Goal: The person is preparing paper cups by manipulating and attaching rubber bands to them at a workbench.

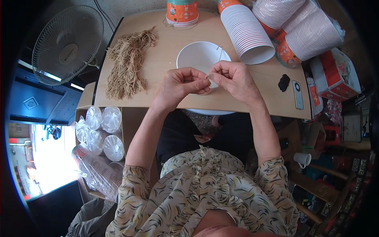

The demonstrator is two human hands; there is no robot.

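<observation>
Over the white paper bowl [199, 55] near the front edge of the wooden tabletop [166, 47], my left hand [179, 85] and right hand [233, 77] meet, fingertips of both pinched on a short tan string [208, 78]. Bare wood lies left of the bowl up to the tan string bundle [128, 63]; striped orange-and-white cup stacks [246, 33] crowd its right, a red-and-white box [335, 75] beyond

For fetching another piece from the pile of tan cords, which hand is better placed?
Probably the left hand. The pile of tan cords lies on the left part of the wooden board, on that hand's side. The right hand would have to cross over the white paper bowl and the left hand.
</observation>
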